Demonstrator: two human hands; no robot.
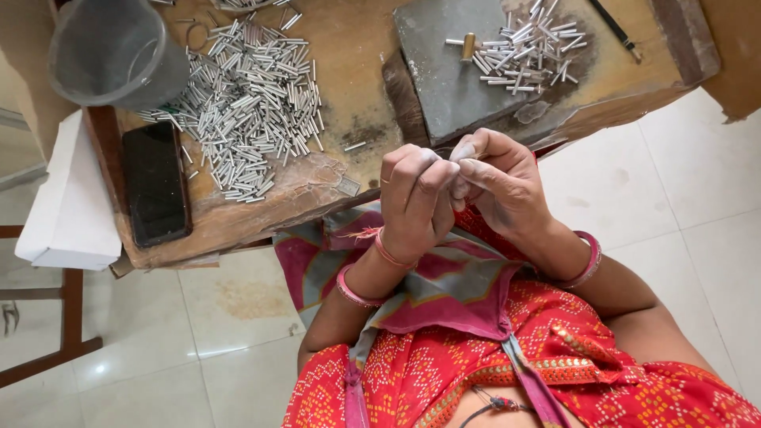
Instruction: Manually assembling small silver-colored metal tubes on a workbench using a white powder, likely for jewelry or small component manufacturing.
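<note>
Hands: left hand (414, 202) and right hand (498, 184) are raised together over the person's lap, just in front of the near edge of the wooden workbench (349, 87).
Grip: fingertips of both hands are curled and pinched against each other at 1 spot; something small seems held there, but what it is cannot be told.
Large heap: short silver metal tubes (246, 103) lie spread across the left part of the bench, well apart from the hands.
Small heap: more tubes (529, 49) lie on the grey stone slab (444, 87) at the bench's right, with 1 brass-coloured piece (468, 43) beside them.
Bench's left end: grey plastic cup (115, 51) at the far corner, black phone (155, 184) lying flat nearer.
Beyond the bench: white box (70, 198) beside the phone.
Wrists: pink bangles (588, 261) on both.
</note>
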